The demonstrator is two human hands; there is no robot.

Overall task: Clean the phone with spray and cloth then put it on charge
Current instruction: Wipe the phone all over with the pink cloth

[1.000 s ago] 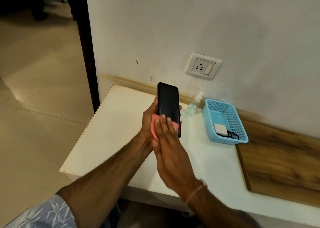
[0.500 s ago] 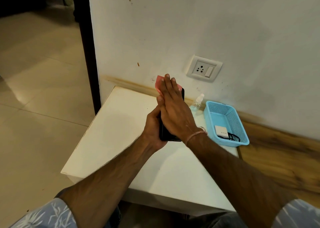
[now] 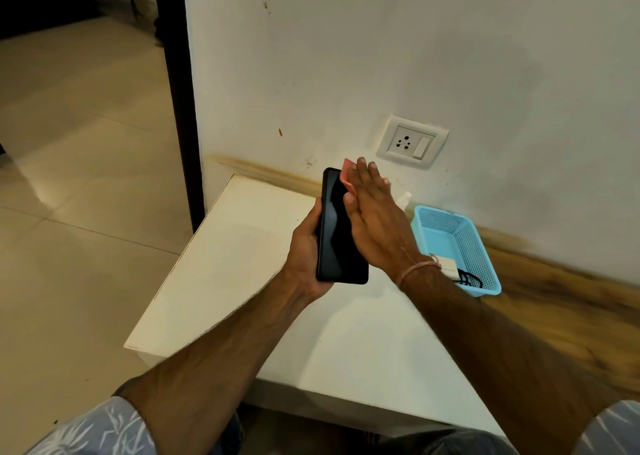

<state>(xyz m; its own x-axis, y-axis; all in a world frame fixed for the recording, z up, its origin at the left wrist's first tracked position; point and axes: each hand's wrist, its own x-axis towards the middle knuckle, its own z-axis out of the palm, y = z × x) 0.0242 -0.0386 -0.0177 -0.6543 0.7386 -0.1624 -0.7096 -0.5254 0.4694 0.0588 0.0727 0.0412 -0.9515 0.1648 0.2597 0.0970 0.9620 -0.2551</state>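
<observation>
Only a corner of the pink cloth (image 3: 346, 174) shows; the right hand (image 3: 375, 222), grip flat and wide, presses the rest against the top of the phone (image 3: 341, 240). The left hand (image 3: 304, 257) has its grip curled round the phone's left edge, holding it above the white tabletop (image 3: 242, 281). Right of the phone, the flat hand nearly covers the spray bottle (image 3: 405, 199), and its wrist cuts off the charger (image 3: 450, 267) in the blue basket (image 3: 483, 246). A wall socket (image 3: 412, 142) sits above and right of the phone; tiled floor (image 3: 86, 177) lies to its left.
</observation>
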